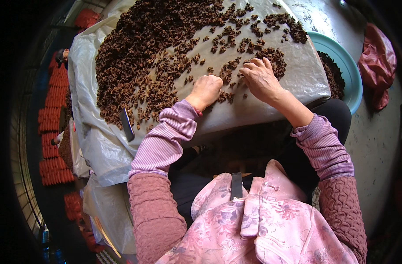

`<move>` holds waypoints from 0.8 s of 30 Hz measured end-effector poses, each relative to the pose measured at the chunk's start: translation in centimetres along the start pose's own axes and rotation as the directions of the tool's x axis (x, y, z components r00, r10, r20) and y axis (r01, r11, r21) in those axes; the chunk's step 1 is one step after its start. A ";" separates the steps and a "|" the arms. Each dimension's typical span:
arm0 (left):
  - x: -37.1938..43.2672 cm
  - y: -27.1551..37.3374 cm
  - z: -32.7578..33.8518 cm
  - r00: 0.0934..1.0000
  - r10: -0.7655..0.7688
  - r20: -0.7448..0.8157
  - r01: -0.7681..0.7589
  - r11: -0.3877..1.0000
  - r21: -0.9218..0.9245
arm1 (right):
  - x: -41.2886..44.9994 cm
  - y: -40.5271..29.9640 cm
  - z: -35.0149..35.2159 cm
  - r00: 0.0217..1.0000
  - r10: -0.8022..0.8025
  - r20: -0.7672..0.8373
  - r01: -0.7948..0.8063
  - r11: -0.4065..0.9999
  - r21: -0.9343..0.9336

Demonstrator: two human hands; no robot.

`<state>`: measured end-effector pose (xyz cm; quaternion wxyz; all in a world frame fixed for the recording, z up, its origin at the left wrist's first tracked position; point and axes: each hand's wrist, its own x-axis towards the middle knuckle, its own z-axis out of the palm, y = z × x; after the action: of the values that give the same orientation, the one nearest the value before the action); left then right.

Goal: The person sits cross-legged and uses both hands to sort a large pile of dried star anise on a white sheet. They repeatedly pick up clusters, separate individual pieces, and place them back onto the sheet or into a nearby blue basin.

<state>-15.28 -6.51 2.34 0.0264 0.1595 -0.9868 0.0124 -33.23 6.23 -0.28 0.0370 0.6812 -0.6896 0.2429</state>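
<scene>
A broad heap of dried star anise (138, 62) covers the far and left part of a table draped in whitish plastic sheeting (300, 72). Smaller groups of pods lie scattered towards the right. My left hand (206, 89), with a red bead bracelet at the wrist, rests low over the sheet with its fingers curled under; whether it holds a pod is hidden. My right hand (260, 77) is just to its right, fingers bent and apart above the sheet, touching or close to a small pile of star anise (277, 62). Nothing shows clearly between its fingers.
A dark flat object, perhaps a phone (126, 124), lies at the heap's near left edge. Right of the table stands a turquoise basin (351, 76) holding dark pods. Beyond it is a red plastic bag (377, 62). Stacked red sacks (55, 99) and part of another person (62, 57) are at left.
</scene>
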 end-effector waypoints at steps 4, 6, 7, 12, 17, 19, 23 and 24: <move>-0.6 0.1 0.1 0.963 -0.252 -0.093 0.226 0.947 -0.230 | 0.5 -0.8 0.1 0.999 0.041 -0.006 -0.040 0.988 0.148; -0.9 1.4 -0.2 0.892 -0.335 -0.303 0.149 0.852 -0.502 | 1.0 -2.1 0.0 0.993 0.079 -0.092 -0.019 0.850 0.527; -0.8 2.4 -0.3 0.842 -0.509 -0.178 0.280 0.695 -0.662 | 0.8 -2.7 -0.1 0.963 0.231 0.141 -0.261 0.649 0.714; 0.0 5.8 -1.2 0.836 -0.545 0.066 0.102 0.036 -0.994 | 1.4 -3.2 -0.1 0.874 0.246 0.418 -0.438 0.030 0.899; 0.9 7.7 -1.2 0.762 -0.641 -0.092 0.123 0.282 -0.952 | 0.6 -3.1 0.9 0.882 0.412 0.230 -0.362 0.276 0.890; 1.4 8.4 -1.2 0.715 -0.692 -0.094 0.173 0.306 -0.936 | 0.2 -3.3 1.2 0.872 0.469 0.143 -0.324 0.333 0.886; 2.3 9.8 -0.7 0.605 -0.772 -0.193 0.187 0.374 -0.908 | 0.3 -3.0 1.8 0.864 0.503 -0.027 -0.270 0.507 0.819; 2.5 9.8 -0.5 0.599 -0.789 -0.138 0.204 0.317 -0.926 | 0.2 -2.8 1.9 0.863 0.505 -0.013 -0.283 0.504 0.816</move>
<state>-20.73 2.06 2.78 0.4001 0.4291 -0.6881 -0.4270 -30.09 5.41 -1.07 -0.2383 0.4119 -0.6359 0.6076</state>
